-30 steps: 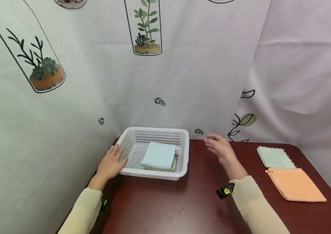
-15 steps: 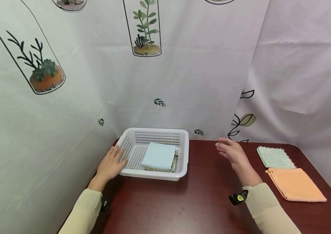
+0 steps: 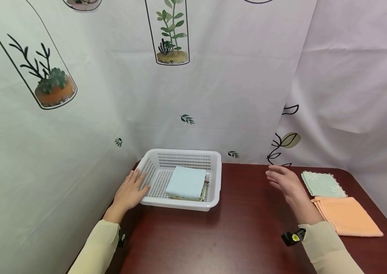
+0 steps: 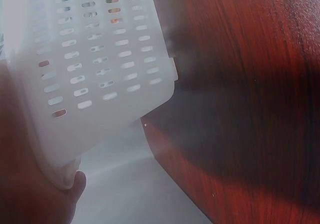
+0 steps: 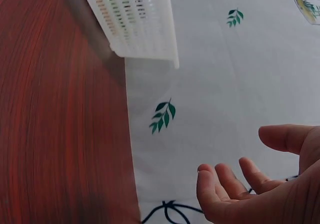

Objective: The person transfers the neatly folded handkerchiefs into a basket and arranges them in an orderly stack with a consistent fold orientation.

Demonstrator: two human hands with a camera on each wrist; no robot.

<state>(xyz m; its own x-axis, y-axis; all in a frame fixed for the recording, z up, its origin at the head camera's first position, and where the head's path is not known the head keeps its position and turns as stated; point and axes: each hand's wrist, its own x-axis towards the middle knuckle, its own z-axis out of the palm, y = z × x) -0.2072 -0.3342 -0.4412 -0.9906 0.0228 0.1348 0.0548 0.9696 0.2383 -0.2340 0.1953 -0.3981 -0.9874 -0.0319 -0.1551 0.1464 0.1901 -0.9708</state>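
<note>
A white slotted plastic basket (image 3: 179, 203) stands at the back left of the table. Inside lies a folded pale blue towel (image 3: 187, 180) on top of other folded cloth, of which only a patterned edge shows. My left hand (image 3: 129, 194) rests on the basket's left rim near the front corner, fingers spread and fairly straight; the left wrist view shows the basket (image 4: 100, 78) against the hand. Off to the right of the basket, my right hand (image 3: 286, 184) is raised above the table, holding nothing. In the right wrist view its fingers (image 5: 230, 181) are loosely bent.
To the right of my right hand, a folded light green cloth (image 3: 323, 184) lies at the back of the dark red-brown table (image 3: 193, 239). A folded orange towel (image 3: 351, 217) lies in front of it. White fabric (image 3: 227, 99) with plant prints hangs behind and at both sides.
My right hand has moved rightward, away from the basket and closer to the green and orange cloths. My left hand, the basket and the towel in it have stayed put.
</note>
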